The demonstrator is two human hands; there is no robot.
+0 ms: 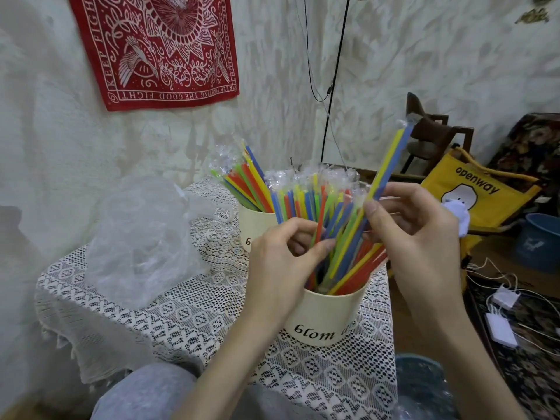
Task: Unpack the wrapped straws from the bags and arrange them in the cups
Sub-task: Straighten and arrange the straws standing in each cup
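Two cream cups stand on a lace-covered table. The near cup (324,319) is packed with wrapped coloured straws (312,201). The far cup (257,222) behind it holds a smaller bunch of straws (242,180) leaning left. My left hand (278,262) is among the near cup's straws, thumb and fingers pinching some of them. My right hand (415,231) pinches a few straws, yellow and blue (394,153), that stick up higher than the others and lean right. An emptied clear plastic bag (142,237) lies crumpled on the table's left side.
The table (188,316) is small, with a white wall close behind and left. A yellow "openway" bag (481,192), a blue tub (539,241) and chargers with cables (503,313) lie on the floor at right. My knee in grey cloth (145,392) is at the front edge.
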